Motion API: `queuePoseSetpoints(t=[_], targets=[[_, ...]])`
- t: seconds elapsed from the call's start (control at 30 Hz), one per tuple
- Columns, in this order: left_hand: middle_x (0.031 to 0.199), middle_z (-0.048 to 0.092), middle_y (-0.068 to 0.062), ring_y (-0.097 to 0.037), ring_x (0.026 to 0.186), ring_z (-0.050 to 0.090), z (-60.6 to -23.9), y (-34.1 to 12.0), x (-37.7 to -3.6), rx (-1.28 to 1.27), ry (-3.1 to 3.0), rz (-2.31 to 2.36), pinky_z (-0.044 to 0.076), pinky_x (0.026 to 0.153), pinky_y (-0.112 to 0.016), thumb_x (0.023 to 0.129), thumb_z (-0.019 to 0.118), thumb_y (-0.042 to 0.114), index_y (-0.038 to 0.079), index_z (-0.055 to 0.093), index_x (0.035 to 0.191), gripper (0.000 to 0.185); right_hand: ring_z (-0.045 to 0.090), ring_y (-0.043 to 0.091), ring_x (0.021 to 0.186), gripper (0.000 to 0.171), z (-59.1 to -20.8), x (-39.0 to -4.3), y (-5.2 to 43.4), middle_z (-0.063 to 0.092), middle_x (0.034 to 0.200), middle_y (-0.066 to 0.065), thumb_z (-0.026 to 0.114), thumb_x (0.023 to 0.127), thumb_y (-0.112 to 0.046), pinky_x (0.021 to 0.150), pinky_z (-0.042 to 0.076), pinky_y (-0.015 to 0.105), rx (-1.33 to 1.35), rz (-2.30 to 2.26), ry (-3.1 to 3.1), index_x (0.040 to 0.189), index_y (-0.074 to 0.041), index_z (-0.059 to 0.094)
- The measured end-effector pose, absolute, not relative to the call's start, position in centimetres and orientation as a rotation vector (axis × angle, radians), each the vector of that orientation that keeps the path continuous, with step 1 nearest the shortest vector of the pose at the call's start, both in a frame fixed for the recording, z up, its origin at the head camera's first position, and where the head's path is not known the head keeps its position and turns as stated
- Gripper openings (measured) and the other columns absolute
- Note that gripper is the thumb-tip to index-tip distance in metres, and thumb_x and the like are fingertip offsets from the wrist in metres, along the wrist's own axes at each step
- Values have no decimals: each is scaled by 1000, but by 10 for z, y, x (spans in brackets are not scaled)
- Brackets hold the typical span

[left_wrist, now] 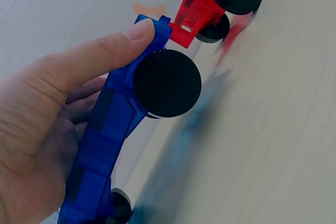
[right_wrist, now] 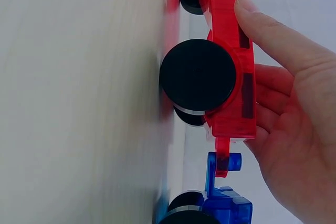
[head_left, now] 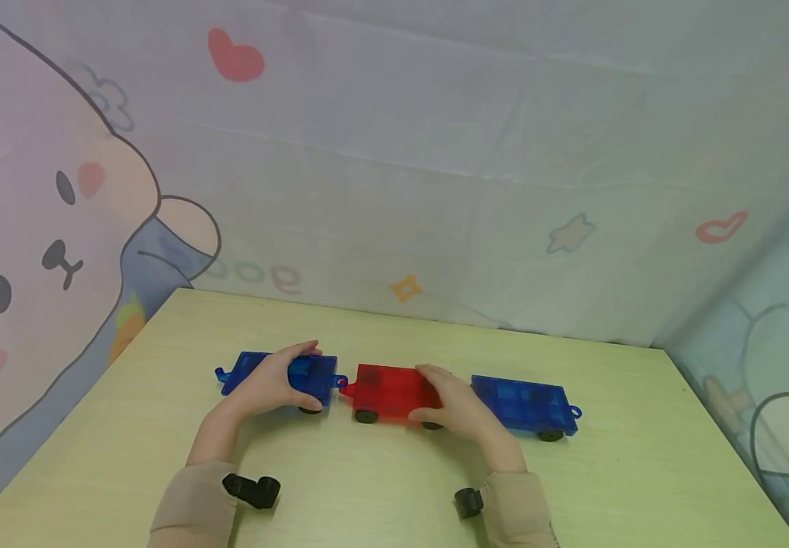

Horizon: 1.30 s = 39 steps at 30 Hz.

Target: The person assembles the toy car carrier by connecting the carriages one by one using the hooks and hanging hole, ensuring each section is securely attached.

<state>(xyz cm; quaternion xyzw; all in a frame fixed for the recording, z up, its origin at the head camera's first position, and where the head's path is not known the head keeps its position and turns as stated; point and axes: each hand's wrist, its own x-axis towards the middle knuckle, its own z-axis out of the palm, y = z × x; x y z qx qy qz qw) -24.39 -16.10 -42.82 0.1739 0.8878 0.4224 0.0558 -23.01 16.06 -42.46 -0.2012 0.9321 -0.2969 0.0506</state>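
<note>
My left hand (head_left: 267, 387) grips a translucent blue toy train car (head_left: 315, 374), thumb along the near side and fingers over the far side. At its right end, a blue loop meets the hitch of a red toy train car (head_left: 388, 388); they overlap in the head view. My right hand (head_left: 461, 405) holds that red car by its right part, the thumb on its near side. Beyond this hand is a second blue toy train car (head_left: 531, 405). In the right wrist view, the red hitch (right_wrist: 222, 156) sits against the upright blue hook (right_wrist: 211, 169) of this second car.
All three cars form a row across the pale wooden table (head_left: 367, 487), on black wheels. A printed cloth (head_left: 436, 152) hangs behind the table's back edge. Black wrist cameras (head_left: 257, 491) are strapped on both sleeves.
</note>
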Motion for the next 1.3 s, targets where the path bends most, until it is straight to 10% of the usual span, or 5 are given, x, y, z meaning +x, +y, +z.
queuePoseSetpoints(t=[1.3], targets=[[144, 48, -16, -39, 139, 34, -428, -159, -244, 530, 2729, 1215, 30, 110, -60, 69, 87, 29, 0, 32, 148, 101, 35, 32, 141, 70, -424, -229, 157, 41, 150, 13, 71, 87, -31, 114, 30, 49, -617, -895, 2829, 145, -6, 42]])
